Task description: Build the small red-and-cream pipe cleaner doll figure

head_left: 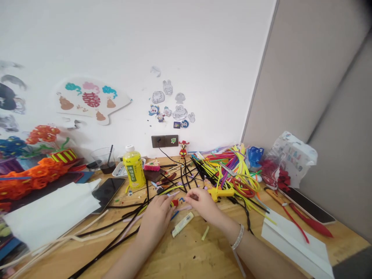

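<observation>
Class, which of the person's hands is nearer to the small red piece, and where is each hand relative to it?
Left. The left hand touches the small red piece at its left side; the right hand is apart, off to its right.

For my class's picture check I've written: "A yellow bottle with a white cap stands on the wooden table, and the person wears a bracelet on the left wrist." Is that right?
Not quite: the bracelet is on the right wrist, not the left, as the head view shows. The yellow bottle with a white cap does stand on the wooden table.
</observation>
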Tool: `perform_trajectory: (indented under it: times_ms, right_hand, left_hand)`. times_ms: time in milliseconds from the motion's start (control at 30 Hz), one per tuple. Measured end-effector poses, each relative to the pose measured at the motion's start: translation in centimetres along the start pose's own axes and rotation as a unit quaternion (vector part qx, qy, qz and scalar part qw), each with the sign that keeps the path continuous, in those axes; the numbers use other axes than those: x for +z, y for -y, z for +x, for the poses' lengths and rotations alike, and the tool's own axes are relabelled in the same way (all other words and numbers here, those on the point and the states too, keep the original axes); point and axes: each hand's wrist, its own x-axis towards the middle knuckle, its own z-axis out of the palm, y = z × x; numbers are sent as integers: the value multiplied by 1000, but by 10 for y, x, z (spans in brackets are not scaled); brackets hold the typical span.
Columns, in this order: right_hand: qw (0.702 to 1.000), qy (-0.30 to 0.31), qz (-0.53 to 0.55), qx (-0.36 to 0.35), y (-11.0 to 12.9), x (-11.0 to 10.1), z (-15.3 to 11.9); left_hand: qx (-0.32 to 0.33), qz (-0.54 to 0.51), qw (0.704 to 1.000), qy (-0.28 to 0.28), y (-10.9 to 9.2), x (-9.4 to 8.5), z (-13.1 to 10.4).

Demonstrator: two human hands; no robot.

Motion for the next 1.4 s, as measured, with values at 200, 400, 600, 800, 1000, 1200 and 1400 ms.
perform_trajectory:
  times_ms: [200, 400, 600, 800, 1000, 1200, 1400]
  right_hand:
    - [999, -14, 38, 20, -5, 3, 4]
    - [997, -29, 68, 3, 4, 9, -2]
    - [995, -4, 82, -53, 19, 5, -9]
    - [997, 35, 43, -61, 22, -1, -8]
    - [995, 70, -9, -64, 20, -11, -7]
    - [992, 65, -54, -94, 24, -11, -9]
    - [992, 75, -47, -88, 30, -14, -11]
  left_hand:
    - [-95, -95, 991, 29, 15, 3, 3]
    - [-181, -245, 952, 28, 5, 9, 7]
    - [-213, -384, 898, 43, -17, 7, 4]
    - [-216, -481, 848, 53, -31, 3, 4]
    - [-232, -382, 891, 79, -29, -6, 6]
    - [-244, -409, 874, 97, -32, -5, 5]
    - [-302, -468, 826, 87, -37, -8, 5]
